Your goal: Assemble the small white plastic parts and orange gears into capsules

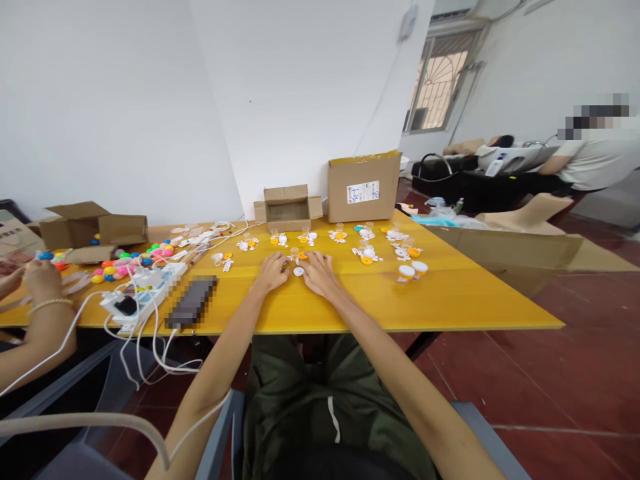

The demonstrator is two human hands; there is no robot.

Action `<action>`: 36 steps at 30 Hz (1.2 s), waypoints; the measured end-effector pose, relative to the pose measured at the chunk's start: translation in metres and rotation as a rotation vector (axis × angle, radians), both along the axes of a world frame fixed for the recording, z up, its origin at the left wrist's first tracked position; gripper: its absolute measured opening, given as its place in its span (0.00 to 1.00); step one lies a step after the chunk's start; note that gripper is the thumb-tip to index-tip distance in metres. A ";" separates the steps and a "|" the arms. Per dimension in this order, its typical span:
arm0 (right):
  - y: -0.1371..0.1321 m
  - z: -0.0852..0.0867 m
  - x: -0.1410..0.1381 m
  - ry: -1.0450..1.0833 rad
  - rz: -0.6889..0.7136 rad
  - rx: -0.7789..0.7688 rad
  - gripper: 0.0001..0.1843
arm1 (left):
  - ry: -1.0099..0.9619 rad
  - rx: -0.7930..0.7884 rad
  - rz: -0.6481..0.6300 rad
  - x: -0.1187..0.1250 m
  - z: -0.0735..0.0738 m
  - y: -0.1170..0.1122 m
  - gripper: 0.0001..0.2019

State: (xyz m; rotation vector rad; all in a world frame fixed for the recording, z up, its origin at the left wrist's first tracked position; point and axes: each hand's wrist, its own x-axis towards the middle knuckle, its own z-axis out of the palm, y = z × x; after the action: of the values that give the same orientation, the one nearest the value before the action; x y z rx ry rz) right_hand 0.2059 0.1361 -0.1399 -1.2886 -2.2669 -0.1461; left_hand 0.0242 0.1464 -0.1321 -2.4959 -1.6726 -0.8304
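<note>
- Two bare hands meet near the middle of the yellow table (470, 300): the left hand (274, 271) with fingers curled, the right hand (320, 273) with fingers bent; whether either grips anything, I cannot tell.
- Between them is a white disc (299, 271), small and round (its finer detail is too tiny to read).
- Just beyond it are a clear cup (295, 251), see-through, and an orange piece (303, 256), bright and partly hidden.
</note>
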 end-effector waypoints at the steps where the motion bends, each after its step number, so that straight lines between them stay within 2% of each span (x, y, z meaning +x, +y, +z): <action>1: 0.000 0.000 0.000 -0.001 0.000 0.003 0.21 | -0.008 0.003 -0.006 0.000 0.001 0.000 0.09; 11: 0.000 0.001 0.000 0.102 -0.013 0.082 0.19 | -0.107 0.049 0.012 -0.007 0.013 -0.007 0.08; 16: 0.008 -0.003 0.003 0.297 -0.112 0.076 0.18 | -0.059 0.029 -0.019 -0.009 0.015 -0.010 0.07; 22: 0.025 -0.014 0.012 0.538 -0.248 -0.018 0.19 | 0.002 -0.001 -0.056 -0.008 0.014 -0.012 0.05; 30: 0.032 -0.023 0.012 0.473 -0.211 -0.054 0.19 | -0.056 -0.036 -0.062 -0.012 0.008 -0.004 0.04; 36: 0.029 -0.020 0.011 0.484 -0.185 -0.021 0.17 | -0.128 -0.066 -0.064 -0.010 0.008 -0.003 0.03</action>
State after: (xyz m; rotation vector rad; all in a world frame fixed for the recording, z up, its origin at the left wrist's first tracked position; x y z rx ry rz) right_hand 0.2167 0.1650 -0.1602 -1.3707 -1.7460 0.1155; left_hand 0.0145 0.1434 -0.1243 -2.6049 -1.6913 -0.9762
